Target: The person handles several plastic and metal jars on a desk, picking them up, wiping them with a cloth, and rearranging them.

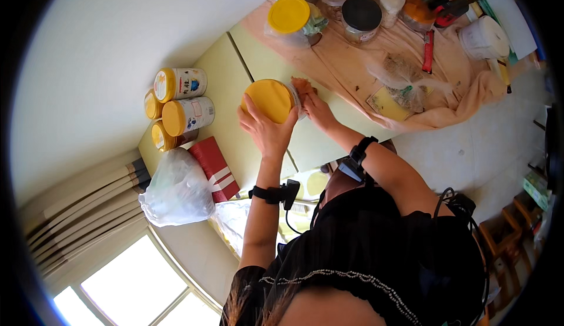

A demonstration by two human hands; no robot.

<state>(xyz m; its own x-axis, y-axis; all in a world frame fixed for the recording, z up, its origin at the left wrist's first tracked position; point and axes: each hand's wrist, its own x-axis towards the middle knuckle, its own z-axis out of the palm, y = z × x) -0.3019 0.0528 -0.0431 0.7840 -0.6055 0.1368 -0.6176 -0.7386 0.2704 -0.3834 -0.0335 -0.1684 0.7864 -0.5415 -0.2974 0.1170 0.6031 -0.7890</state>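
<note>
My left hand (pixel 269 127) is spread over the yellow lid of a large jar (pixel 269 99) and grips it at the rim, above the pale green tabletop. On the jar's right side, my right hand (pixel 318 111) holds a crumpled orange-brown cloth (pixel 302 87) against the jar's wall. The fingertips of the right hand are partly hidden by the cloth. Most of the jar's body is hidden under its lid.
Several yellow-lidded jars (pixel 189 116) lie by the wall at left, near a red box (pixel 215 167) and a white plastic bag (pixel 178 189). Lidded containers (pixel 362 14), a red box cutter (pixel 428 52) and a tied bag (pixel 403 81) rest on the peach cloth (pixel 348 79).
</note>
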